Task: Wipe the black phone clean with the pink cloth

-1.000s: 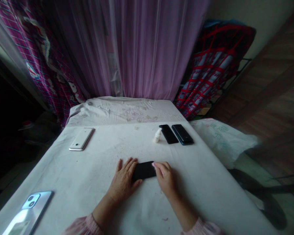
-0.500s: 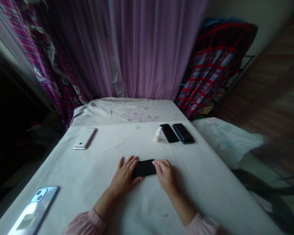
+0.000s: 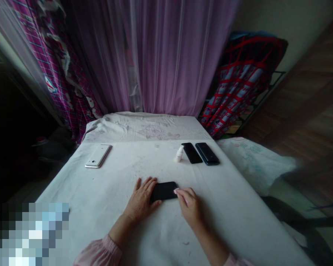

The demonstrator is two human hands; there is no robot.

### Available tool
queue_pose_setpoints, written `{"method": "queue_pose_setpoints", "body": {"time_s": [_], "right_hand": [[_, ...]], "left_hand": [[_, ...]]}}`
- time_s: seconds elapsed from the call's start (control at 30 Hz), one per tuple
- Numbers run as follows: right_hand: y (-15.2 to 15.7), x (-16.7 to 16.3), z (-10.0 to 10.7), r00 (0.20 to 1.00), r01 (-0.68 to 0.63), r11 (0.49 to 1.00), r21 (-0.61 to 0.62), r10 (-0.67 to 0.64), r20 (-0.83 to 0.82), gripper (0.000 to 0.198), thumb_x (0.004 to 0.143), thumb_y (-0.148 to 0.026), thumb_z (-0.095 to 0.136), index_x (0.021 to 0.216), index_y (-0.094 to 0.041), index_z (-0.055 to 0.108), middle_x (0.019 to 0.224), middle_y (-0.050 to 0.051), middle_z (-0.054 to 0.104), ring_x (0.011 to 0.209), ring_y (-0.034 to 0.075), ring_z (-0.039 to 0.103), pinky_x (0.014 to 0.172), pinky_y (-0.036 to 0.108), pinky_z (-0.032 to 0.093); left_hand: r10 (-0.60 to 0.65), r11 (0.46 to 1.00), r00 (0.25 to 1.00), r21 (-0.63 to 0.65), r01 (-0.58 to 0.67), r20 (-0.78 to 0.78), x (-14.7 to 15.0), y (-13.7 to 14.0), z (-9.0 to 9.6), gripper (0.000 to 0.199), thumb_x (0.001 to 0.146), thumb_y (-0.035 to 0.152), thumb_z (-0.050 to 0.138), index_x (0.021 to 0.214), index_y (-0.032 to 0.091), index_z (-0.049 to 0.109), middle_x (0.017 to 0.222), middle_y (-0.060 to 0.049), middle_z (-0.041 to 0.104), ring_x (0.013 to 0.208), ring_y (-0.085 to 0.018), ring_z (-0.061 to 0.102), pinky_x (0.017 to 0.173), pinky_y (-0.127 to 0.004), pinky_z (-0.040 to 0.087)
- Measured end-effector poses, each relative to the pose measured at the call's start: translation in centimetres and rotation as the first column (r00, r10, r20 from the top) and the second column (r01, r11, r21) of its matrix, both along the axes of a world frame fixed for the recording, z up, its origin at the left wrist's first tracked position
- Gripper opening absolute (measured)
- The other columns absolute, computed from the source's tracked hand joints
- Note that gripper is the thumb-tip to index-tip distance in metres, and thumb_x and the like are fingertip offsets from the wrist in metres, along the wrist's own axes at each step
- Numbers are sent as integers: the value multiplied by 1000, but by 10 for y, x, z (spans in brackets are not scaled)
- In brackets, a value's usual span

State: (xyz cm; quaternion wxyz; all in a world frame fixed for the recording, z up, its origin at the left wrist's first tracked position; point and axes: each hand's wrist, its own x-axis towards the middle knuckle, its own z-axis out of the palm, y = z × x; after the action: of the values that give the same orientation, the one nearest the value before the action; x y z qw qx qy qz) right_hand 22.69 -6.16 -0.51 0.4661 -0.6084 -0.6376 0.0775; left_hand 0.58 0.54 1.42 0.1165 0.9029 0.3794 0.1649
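Note:
A black phone [image 3: 163,190] lies screen up on the white-covered table. My left hand [image 3: 140,199] rests over its left end, fingers stretched, with the thumb at the near edge and the index finger by the far edge, so the phone is held between them. At the right end, my right hand [image 3: 190,207] is closed in a pinch on a small pale pink wad [image 3: 175,191], which touches the screen. Its material is too small to make out. Beyond the phone stands a small white bottle [image 3: 179,154].
Two dark phones, a flat one [image 3: 192,153] and a thicker one [image 3: 207,153], lie at the back right. A white phone [image 3: 98,156] lies at the back left. Blurred blocks [image 3: 36,234] cover the front left corner. A plastic bag [image 3: 252,162] hangs beside the table's right edge.
My right hand has moved slightly toward me, drawing the pink wad down along the phone's right end. My left hand stays put. The view has shifted a little.

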Motion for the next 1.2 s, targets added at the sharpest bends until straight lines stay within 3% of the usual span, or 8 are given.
{"method": "queue_pose_setpoints", "body": {"time_s": [0.13,0.27,0.4,0.53,0.7,0.87,1.03,1.2], "right_hand": [[-20,2,6,996,-57,998,28,59,-64,18,90,-21,54,91,-21,72,81,5,68,74,15,67,68,24,55],[-17,4,9,983,-23,998,66,35,-182,15,89,-24,57,90,-21,71,82,5,70,76,16,68,69,25,57],[-11,6,4,973,29,998,58,-15,-231,16,89,-28,58,95,-20,71,85,7,71,79,17,69,71,27,58],[-8,8,-2,973,36,998,58,-21,-231,20,89,-32,58,93,-20,73,87,8,72,81,19,69,75,30,57],[10,16,1,957,37,999,-37,-46,-288,31,86,-45,57,90,-20,74,88,10,74,81,22,70,76,35,58],[30,23,4,936,-94,978,-185,24,-352,41,79,-57,61,88,-20,75,88,11,75,82,25,72,76,37,59],[37,29,2,942,-182,951,-249,96,-323,32,78,-51,64,85,-22,75,87,9,76,80,24,72,75,36,59],[50,26,15,953,-284,919,-273,239,-187,19,81,-34,60,81,-23,75,82,5,75,77,20,70,71,32,57]], "left_hand": [[-7,1000,1000,1,7,1,-1,1,-2,67,89,53,54,144,20,34,145,-13,47,138,-30,36,116,-58,16],[-2,1000,1000,19,2,11,-4,0,-5,75,89,56,53,146,14,29,145,-17,46,138,-32,36,114,-59,22],[68,997,997,43,-69,24,-8,-4,-6,75,86,65,50,139,13,40,144,-19,47,137,-34,37,113,-59,26],[121,991,992,53,-122,24,-12,-8,-5,63,89,61,49,133,15,47,143,-17,48,137,-33,38,113,-58,27],[121,992,993,21,-121,1,-13,-8,-2,62,88,56,54,137,18,46,145,-15,47,138,-31,37,114,-57,26],[126,991,992,-30,-127,-23,-11,-9,4,66,88,58,54,139,18,44,146,-15,46,139,-32,34,114,-59,24],[135,989,991,-52,-136,-11,-9,-10,5,65,88,59,53,139,20,44,145,-13,47,138,-32,35,114,-59,23],[126,989,992,-74,-126,-7,-9,-7,5,68,86,58,57,141,20,43,145,-13,48,137,-32,37,114,-60,23]]}}
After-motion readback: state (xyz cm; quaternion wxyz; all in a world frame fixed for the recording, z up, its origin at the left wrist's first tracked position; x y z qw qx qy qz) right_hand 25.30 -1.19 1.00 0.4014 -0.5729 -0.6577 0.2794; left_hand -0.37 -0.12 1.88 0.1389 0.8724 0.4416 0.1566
